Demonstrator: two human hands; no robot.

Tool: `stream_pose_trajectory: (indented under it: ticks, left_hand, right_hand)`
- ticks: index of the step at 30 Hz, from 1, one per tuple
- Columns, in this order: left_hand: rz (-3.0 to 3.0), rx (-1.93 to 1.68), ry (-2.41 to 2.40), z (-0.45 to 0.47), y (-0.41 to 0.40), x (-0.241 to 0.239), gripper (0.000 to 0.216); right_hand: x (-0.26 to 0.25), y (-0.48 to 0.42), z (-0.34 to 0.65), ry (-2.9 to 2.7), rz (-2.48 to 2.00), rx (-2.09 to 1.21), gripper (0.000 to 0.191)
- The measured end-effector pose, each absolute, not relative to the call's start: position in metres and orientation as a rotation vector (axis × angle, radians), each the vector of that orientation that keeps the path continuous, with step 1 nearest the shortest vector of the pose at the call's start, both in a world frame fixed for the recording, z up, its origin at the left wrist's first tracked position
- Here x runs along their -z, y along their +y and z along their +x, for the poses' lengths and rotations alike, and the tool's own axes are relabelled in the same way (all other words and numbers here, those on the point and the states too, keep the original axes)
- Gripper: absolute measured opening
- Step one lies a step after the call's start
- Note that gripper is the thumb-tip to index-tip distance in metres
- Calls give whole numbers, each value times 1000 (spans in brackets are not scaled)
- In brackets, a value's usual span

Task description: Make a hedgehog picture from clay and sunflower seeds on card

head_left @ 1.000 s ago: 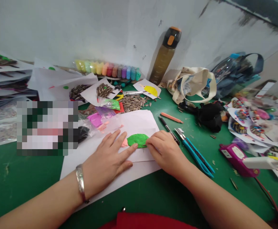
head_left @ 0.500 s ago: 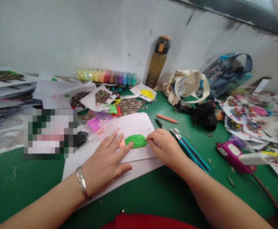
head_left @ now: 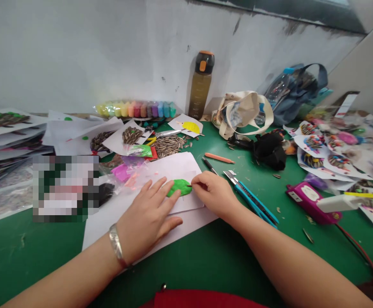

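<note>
Your left hand lies palm down over the white paper, fingers spread somewhat apart, one fingertip overlapping the near-left edge of the green modelling-clay oval, which sits on that sheet. Your right hand has thumb and forefinger pinched together on a small, dark sunflower seed at the oval's right end. A black pen and a blue cutter lie to the right; loose sunflower seeds are heaped beyond the paper.

Clay on paper; seed pile behind paper; pen, cutter to right; bottle farther back.
</note>
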State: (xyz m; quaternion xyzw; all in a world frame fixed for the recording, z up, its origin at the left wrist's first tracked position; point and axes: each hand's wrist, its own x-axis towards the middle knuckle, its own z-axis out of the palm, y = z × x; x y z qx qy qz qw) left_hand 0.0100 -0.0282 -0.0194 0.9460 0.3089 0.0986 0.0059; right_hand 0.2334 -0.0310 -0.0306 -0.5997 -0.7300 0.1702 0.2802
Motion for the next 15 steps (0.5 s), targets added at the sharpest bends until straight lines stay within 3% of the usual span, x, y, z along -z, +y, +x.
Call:
stream_pose_trajectory:
  ticks: [15]
  left_hand:
    - [2853,-233,960,23,-25,40,59]
  right_hand:
    - [32,-27,239,-1955,-1563,-561,14]
